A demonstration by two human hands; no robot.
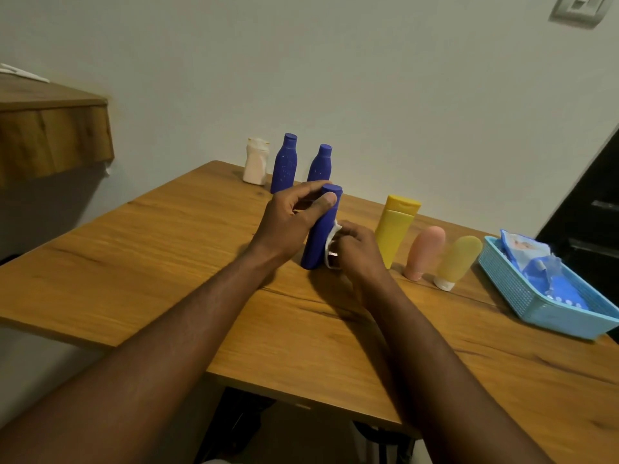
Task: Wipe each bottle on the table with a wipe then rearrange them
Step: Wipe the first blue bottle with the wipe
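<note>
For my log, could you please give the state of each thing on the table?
Held bottle: upright, gripped by left hand.
Wipe: pressed against it by right hand.
Rear blue bottles: standing, capped.
White bottle: standing.
Yellow bottle: standing, capped.
Pink tube: standing on cap.
Olive tube: standing on cap.
Basket: holds wipe pack.

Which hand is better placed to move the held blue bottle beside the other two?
Left: the left hand grips the blue bottle near its cap; the right hand holds the wipe.
</note>
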